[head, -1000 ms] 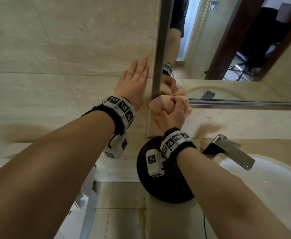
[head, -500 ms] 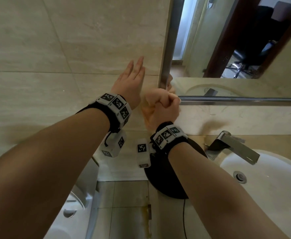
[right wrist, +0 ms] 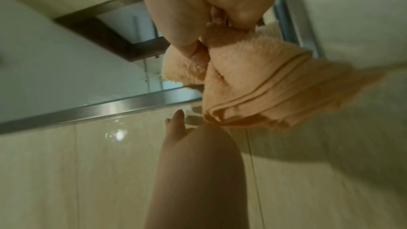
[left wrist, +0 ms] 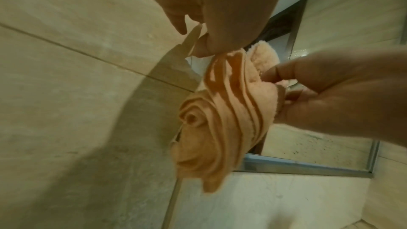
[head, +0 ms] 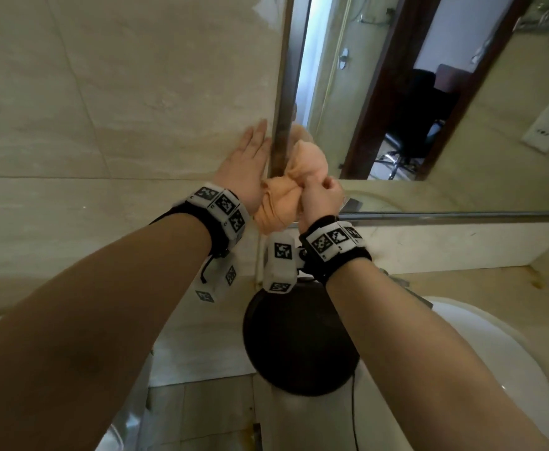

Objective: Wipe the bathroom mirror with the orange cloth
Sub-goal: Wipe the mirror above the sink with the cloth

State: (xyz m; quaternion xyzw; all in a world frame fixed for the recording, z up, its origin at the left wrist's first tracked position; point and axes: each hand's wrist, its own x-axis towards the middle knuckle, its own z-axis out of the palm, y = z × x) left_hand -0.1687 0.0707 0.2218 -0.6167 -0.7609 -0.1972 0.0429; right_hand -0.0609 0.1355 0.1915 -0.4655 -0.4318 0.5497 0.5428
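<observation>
Right now my right hand [head: 318,198] is clenched round the bunched orange cloth [head: 294,177], pressing it against the mirror [head: 429,102] at its lower left corner; my left hand [head: 245,164] lies with fingers straight on the wall tile [head: 120,92] just left of the mirror's frame. Nearer me, a black round object [head: 299,343] sits beside the white sink [head: 511,353].

Dim, warm light throughout; brightest patch seen in the mirror [head: 429,92]. Wrist views blurred; straight lines bent beside its frame.
</observation>
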